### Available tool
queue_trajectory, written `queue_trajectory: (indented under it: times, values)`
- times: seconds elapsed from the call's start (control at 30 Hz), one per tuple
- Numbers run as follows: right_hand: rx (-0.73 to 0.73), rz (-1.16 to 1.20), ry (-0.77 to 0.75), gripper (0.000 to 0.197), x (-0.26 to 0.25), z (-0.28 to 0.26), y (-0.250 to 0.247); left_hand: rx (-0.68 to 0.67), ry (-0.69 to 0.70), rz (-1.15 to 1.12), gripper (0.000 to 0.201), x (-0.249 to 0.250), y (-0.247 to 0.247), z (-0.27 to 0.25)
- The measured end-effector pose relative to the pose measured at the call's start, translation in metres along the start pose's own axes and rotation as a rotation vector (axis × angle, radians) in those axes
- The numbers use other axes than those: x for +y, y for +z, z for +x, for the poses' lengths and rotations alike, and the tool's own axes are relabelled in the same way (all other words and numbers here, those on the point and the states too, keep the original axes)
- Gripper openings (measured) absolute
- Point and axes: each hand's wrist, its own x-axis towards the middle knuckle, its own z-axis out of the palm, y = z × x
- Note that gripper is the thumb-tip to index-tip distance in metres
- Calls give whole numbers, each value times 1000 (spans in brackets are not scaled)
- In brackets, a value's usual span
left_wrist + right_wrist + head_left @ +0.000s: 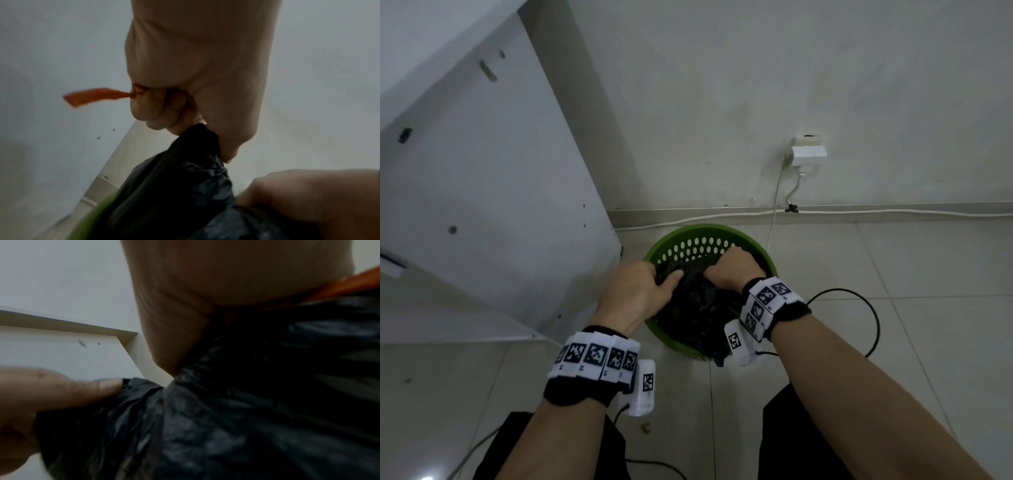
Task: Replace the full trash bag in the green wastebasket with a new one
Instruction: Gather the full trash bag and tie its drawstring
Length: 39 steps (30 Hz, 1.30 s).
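Observation:
A round green wastebasket [708, 229] stands on the tiled floor by the wall, and a full black trash bag [702, 311] fills it. My left hand [650, 284] grips the bag's gathered edge at the basket's left. In the left wrist view the fist [168, 113] is closed on black plastic [174, 186], with an orange drawstring end [92, 96] sticking out. My right hand [729, 265] grips the bag's edge at the far right. The right wrist view shows its palm [205, 288] over the bag [246, 402], with an orange drawstring [339, 287] under it.
A white cabinet panel [500, 205] rises just left of the basket. A wall socket with a plug [808, 154] sits above the baseboard, and a white cable [893, 212] runs along it. A black cable [869, 308] loops on the floor to the right.

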Motion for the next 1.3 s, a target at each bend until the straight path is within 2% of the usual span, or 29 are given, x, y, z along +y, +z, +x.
queue_trajectory:
  times: [0.1, 0.17, 0.33, 0.43, 0.5, 0.57, 0.63, 0.73, 0.8, 0.83, 0.9, 0.97, 1.07, 1.1, 1.17, 1.23, 1.3]
  values:
    - [9, 3, 12, 28, -2, -5, 6, 126, 95, -271, 49, 13, 3, -3]
    - [24, -9, 7, 32, -5, -8, 12, 208, 167, -371, 41, 18, 13, -4]
    - [19, -33, 47, 23, -7, -9, 20, 310, 451, -437, 38, 20, 32, -6]
    - [-3, -19, 37, 18, -6, -8, 18, 300, 596, -473, 37, 20, 39, -3]
    - [-27, -12, 10, 17, -5, -7, 19, 224, 524, -649, 35, 18, 45, 0]
    - [-85, 11, -41, 27, -1, -7, 19, 161, 410, -784, 30, 16, 52, 4]
    - [-125, 105, -42, 40, 3, -10, 19, 160, 393, -757, 22, 13, 54, 7]
    - [-170, 372, 52, 30, 7, -22, 10, 136, 420, -695, 17, 11, 59, 12]
    - [-172, 390, 16, 25, 12, -31, 0, 88, 418, -637, 19, 7, 65, 15]
    - [-147, 316, -33, 25, 15, -34, -4, 62, 419, -612, 19, 5, 67, 17]
    - [-90, 14, -108, 26, 22, -44, -14, 25, 434, -586, 20, 4, 71, 17]
    - [-67, -253, -125, 18, 25, -53, -18, -4, 466, -602, 21, 7, 72, 13]
    - [-52, -317, -143, 31, 26, -57, -21, -124, 384, -783, 28, 13, 70, 10]
    - [-48, -240, -157, 39, 27, -57, -23, -146, 336, -844, 31, 13, 70, 10]
    - [-77, 99, -194, 45, 30, -58, -28, -156, 258, -911, 35, 10, 72, 12]
    - [-84, 513, -262, 40, 34, -59, -28, -157, 217, -948, 36, 8, 71, 13]
    - [-26, 693, -364, 36, 40, -55, -24, -153, 208, -1011, 29, 6, 69, 15]
